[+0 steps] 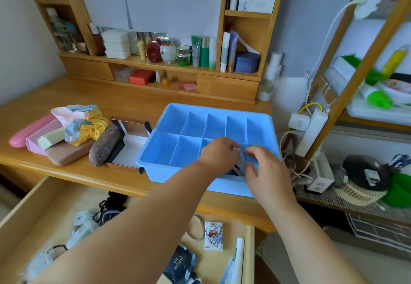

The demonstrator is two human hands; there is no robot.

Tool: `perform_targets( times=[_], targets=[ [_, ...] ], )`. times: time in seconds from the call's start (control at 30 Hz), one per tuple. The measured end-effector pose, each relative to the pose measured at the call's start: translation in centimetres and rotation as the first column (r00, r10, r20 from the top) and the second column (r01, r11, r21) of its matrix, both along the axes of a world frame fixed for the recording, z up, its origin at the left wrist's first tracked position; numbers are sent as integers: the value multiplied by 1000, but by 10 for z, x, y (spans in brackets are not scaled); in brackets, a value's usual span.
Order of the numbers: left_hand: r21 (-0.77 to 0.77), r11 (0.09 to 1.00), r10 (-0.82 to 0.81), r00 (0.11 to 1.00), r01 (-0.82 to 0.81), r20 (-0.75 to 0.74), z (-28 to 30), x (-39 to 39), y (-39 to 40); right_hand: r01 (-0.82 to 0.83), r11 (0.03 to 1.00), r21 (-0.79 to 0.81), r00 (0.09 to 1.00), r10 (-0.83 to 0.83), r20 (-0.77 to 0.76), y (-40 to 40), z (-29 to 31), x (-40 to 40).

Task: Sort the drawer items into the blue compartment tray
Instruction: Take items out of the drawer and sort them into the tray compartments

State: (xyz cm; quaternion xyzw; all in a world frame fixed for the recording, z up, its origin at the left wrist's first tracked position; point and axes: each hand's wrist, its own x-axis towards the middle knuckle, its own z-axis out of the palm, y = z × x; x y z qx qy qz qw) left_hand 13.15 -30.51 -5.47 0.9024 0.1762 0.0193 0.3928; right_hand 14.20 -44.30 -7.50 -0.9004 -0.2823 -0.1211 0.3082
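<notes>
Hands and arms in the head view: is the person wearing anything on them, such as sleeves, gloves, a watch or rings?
Both forearms are bare as far as the frame shows, with no sleeves in view. The left hand and right hand wear no gloves. No watch, bracelet or ring is visible.

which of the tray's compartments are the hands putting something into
The front-row compartment near the right end of the blue tray, where both hands meet over a small white packet; the others look empty.

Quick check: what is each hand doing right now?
Left hand: pinches a small white packet over the blue tray.
Right hand: grips the same packet.
</notes>
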Motion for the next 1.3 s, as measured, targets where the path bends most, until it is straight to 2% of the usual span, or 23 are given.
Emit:
perform_targets(
  times=[0.07, 0.17, 0.23, 0.3, 0.4, 0.47, 0.6, 0.73, 0.83, 0.97, 1.07, 1.13, 1.23, 1.27, 1.3],
  targets=[
    [94, 991, -89, 991, 99, -105, 3, 1, 2, -6, 999, -44, 1000, 7, 27, 2, 0, 0],
    [324, 904, -191, 943, 277, -273, 7, -3, 1, 3, 979, -204, 997, 14, 82, 4, -2, 1],
    [415, 844, -230, 928, 341, -294, 6, -8, 5, -2, 970, -242, 998, 17, 60, 3, -1, 1],
    [381, 864, -268, 941, 329, -205, 4, -14, 12, -18, 964, -266, 999, 27, 31, 3, -2, 1],
    [145, 970, -215, 969, 197, 124, 2, -27, 18, -23, 931, -364, 998, 42, 46, 5, -2, 2],
    [142, 982, -157, 954, 124, 256, -1, -38, 21, -12, 895, -446, 997, 44, 60, 6, -1, 0],
    [236, 953, -251, 928, 188, 276, -5, -55, 27, -50, 820, -570, 997, 77, 24, 12, 3, -4],
    [261, 949, -258, 915, 180, 310, -5, -61, 30, -73, 721, -689, 996, 10, -94, 26, 12, 0],
    [253, 955, -244, 896, 155, 372, -5, -76, 31, -54, 757, -651, 993, -28, -115, 28, 11, -1],
    [266, 962, -184, 856, 56, 483, -13, -118, 38, 50, 891, -451, 991, 14, 136, 17, 1, -14],
    [244, 969, -99, 829, -46, 551, -30, -161, 42, -19, 959, -284, 967, 91, 240, 13, -5, -22],
    [198, 978, -42, 863, -68, 503, -52, -192, 45, -91, 975, -201, 941, 151, 303, 13, -6, -32],
    [150, 980, 79, 948, -131, 307, -96, -235, 52, -266, 942, -205, 826, 332, 455, 15, -22, -67],
    [127, 979, 129, 963, -162, 239, -110, -247, 54, -337, 911, -238, 795, 411, 447, 14, -33, -80],
    [110, 976, 168, 970, -189, 175, -124, -259, 57, -402, 870, -286, 796, 487, 359, 14, -46, -93]
  ],
)
